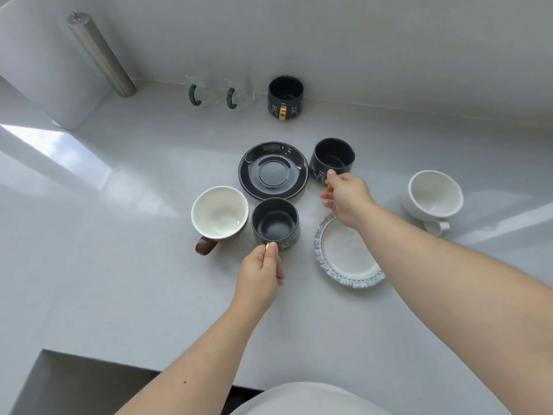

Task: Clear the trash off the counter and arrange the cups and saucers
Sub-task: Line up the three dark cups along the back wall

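My left hand [261,272] pinches the gold handle of a black cup [275,223] standing near the middle of the white counter. My right hand [344,196] grips the gold handle of a second black cup [332,157] further back on the right. Between the two cups lies a black saucer [273,170]. A white cup with a brown handle [220,214] stands just left of the near black cup. Partly under my right forearm sits a clear, ruffled glass saucer [347,256]. A third black cup [285,95] stands by the back wall. A white cup [434,196] is at the far right.
Two clear glass mugs with green handles [220,92] stand at the back wall, left of the third black cup. A metal post [100,53] rises at the back left beside a white panel. The counter's front edge has a recess [74,381] at the lower left.
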